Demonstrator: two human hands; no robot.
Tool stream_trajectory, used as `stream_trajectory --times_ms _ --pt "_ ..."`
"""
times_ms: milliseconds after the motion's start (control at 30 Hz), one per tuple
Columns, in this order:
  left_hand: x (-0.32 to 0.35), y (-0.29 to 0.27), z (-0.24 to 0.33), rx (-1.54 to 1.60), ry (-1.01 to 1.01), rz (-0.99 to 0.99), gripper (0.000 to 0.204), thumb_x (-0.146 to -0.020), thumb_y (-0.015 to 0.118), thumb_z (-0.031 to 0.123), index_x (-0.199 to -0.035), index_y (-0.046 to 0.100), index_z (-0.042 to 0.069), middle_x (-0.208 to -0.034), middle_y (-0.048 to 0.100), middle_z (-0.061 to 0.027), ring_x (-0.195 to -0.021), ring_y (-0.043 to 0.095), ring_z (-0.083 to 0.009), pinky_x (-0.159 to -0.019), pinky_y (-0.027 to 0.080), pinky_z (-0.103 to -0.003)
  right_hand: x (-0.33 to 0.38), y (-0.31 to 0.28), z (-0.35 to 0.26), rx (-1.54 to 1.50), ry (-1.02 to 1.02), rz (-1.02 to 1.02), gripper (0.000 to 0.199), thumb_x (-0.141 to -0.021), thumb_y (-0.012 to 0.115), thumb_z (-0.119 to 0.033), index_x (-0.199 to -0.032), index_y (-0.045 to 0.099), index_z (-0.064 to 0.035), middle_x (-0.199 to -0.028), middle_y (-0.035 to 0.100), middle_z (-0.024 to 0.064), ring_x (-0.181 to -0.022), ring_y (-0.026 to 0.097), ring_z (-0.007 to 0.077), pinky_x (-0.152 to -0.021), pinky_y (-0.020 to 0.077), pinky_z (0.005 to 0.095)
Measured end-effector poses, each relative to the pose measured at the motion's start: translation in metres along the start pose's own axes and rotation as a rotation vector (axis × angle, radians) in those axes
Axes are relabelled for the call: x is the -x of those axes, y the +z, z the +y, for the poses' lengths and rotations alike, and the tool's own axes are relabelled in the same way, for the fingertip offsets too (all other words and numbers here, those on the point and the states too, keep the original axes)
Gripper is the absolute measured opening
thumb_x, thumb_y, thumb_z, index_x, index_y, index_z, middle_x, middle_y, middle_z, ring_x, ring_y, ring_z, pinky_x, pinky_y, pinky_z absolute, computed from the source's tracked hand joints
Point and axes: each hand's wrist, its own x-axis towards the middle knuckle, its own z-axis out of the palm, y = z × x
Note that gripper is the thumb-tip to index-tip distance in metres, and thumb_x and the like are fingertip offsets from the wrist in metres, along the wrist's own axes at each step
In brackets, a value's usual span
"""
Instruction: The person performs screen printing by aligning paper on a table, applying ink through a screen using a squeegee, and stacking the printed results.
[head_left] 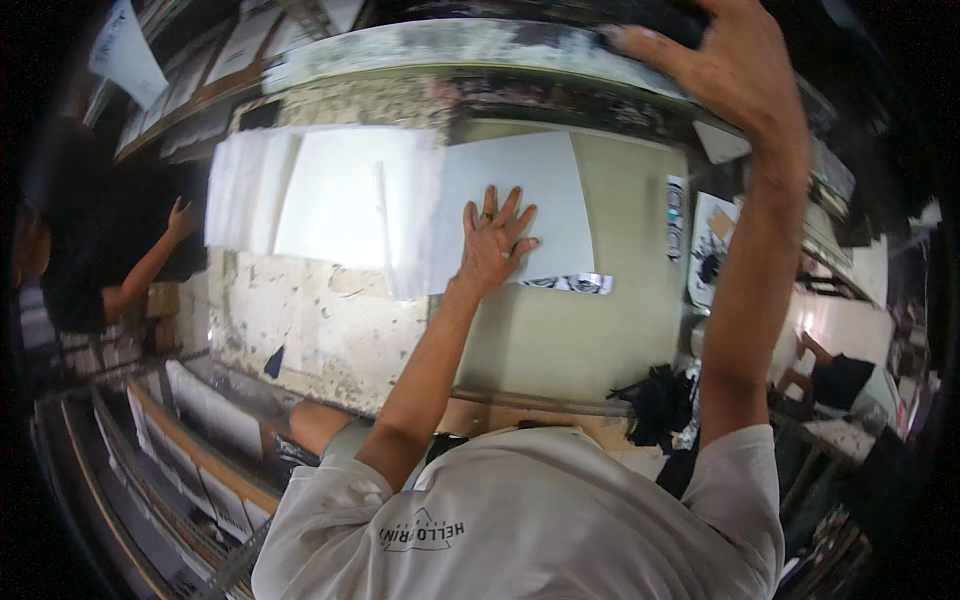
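My left hand (495, 248) lies flat with its fingers spread on a pale white sheet (548, 185). That sheet rests partly over a greenish-beige board (630, 320). Bright white sheets (345, 190) cover the worktop just left of it. Beneath the sheet's near right edge a black-and-white printed strip (590, 284) sticks out. My right hand (735, 75) is raised at the far right, its thumb stretched left over a long, blurred, white-smeared bar (440, 50). The tips of its other fingers are cut off by the picture's upper edge.
A stained, paint-spotted worktop (300, 310) extends left, with a co-worker's hand (180, 218) beyond it. Black rags (655, 405) hang at the near right corner. Another printed strip (675, 220) lies along the board's right edge. Racks of framed panels (190, 450) stand near left.
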Motion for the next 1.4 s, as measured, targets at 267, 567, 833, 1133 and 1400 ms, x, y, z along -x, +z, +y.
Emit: stream_trajectory --times_ms 267,567,833,1133,1400 --pt "-0.092 0.049 0.04 0.018 0.163 -0.092 0.059 -0.087 0.064 0.047 -0.14 0.054 0.024 -0.16 0.029 -0.005 -0.149 0.014 -0.0382 -0.112 0.009 -0.068 -0.013 -0.01 -0.001 -0.127 0.017 0.002 0.052 -0.068 0.083 -0.042 -0.101 0.076 -0.0023 -0.092 0.074 0.0184 -0.084 0.069 0.0312 -0.081 0.0536 0.0381" --pt "-0.09 0.064 0.085 0.055 0.205 -0.166 0.059 -0.087 0.066 0.041 -0.141 0.053 0.022 -0.159 0.031 -0.0056 -0.15 0.014 -0.0365 -0.113 0.008 -0.068 -0.007 -0.027 -0.01 -0.243 0.036 -0.068 0.051 -0.07 0.081 -0.041 -0.101 0.076 -0.0012 -0.088 0.074 0.0186 -0.079 0.07 0.0298 -0.078 0.0552 0.0369" --pt "-0.074 0.063 0.089 0.091 0.217 -0.087 0.058 -0.085 0.07 0.037 -0.138 0.056 0.018 -0.155 0.038 -0.0081 -0.148 0.02 -0.037 -0.112 0.011 -0.066 -0.009 -0.007 -0.004 -0.22 0.007 -0.023 0.048 -0.07 0.081 -0.04 -0.1 0.077 -0.0019 -0.086 0.074 0.0181 -0.078 0.07 0.0277 -0.078 0.0551 0.0376" --pt "-0.061 0.057 0.094 0.097 0.194 -0.16 0.063 -0.086 0.068 0.04 -0.143 0.05 0.02 -0.159 0.031 -0.0079 -0.148 0.018 -0.0379 -0.112 0.011 -0.068 -0.006 -0.026 -0.013 -0.214 0.038 -0.118 0.048 -0.069 0.081 -0.04 -0.098 0.077 -0.0015 -0.081 0.073 0.0171 -0.074 0.069 0.0273 -0.075 0.0544 0.0383" --pt "-0.058 0.058 0.099 0.07 0.17 -0.164 0.067 -0.084 0.071 0.037 -0.145 0.048 0.02 -0.159 0.029 -0.0073 -0.148 0.019 -0.0377 -0.112 0.011 -0.067 -0.008 -0.006 0.0 -0.185 -0.076 0.01 0.048 -0.07 0.08 -0.039 -0.098 0.076 -0.0006 -0.081 0.073 0.0175 -0.075 0.068 0.0284 -0.078 0.0532 0.0367"
